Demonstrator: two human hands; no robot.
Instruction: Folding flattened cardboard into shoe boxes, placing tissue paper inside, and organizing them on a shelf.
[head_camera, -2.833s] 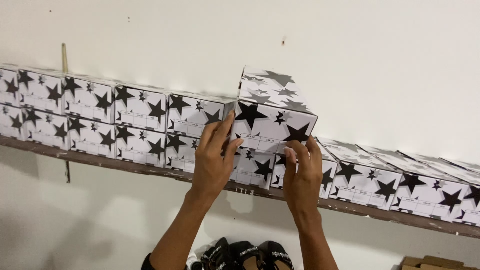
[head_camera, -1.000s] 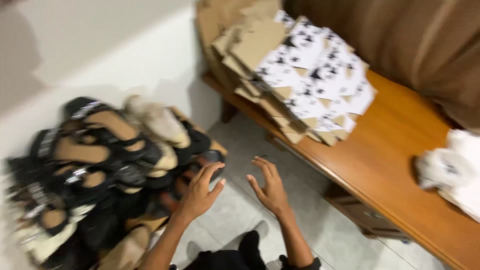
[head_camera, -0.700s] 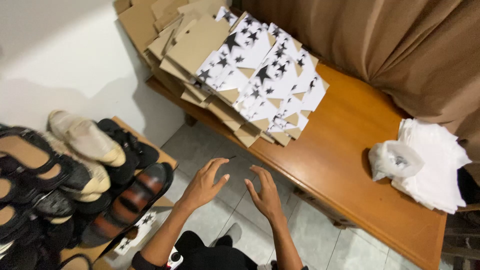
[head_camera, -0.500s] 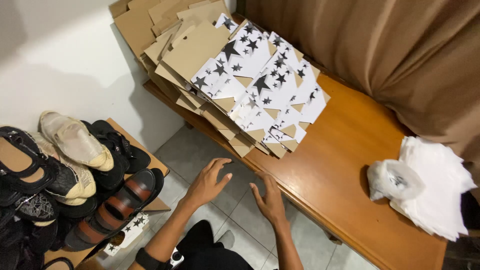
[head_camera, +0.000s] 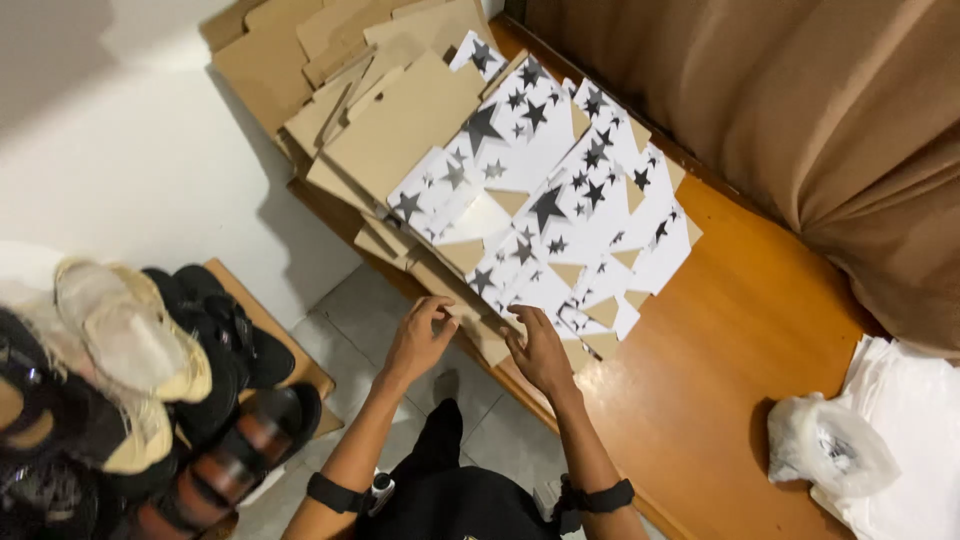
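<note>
Hands reach together toward the near edge of a pile of flattened boxes. The left hand hovers with its fingers loosely spread and holding nothing, just beside the brown cardboard corner that sticks out over the table edge. The right hand is also empty, its fingers open and resting on, or almost on, the lowest white sheet; I cannot tell if they really touch.

The flattened star-printed boxes lie fanned out on the wooden table, on top of plain brown cardboard sheets. They overlap very much, so I judge that to take only one sheet well, a thumb should slide under the top sheet's near edge while the other hand presses the rest of the pile down. Otherwise several sheets may come away together, or the pile may slide to the tiled floor.

An exact count is difficult. I see about five or six white sheets with black stars, and maybe eight or more brown ones, many half hidden. At the right lie one crumpled plastic bag and a stack of white sheets or bags. At the left is a heap of sandals and shoes: at least six, among them two beige ones and one brown sandal.
</note>
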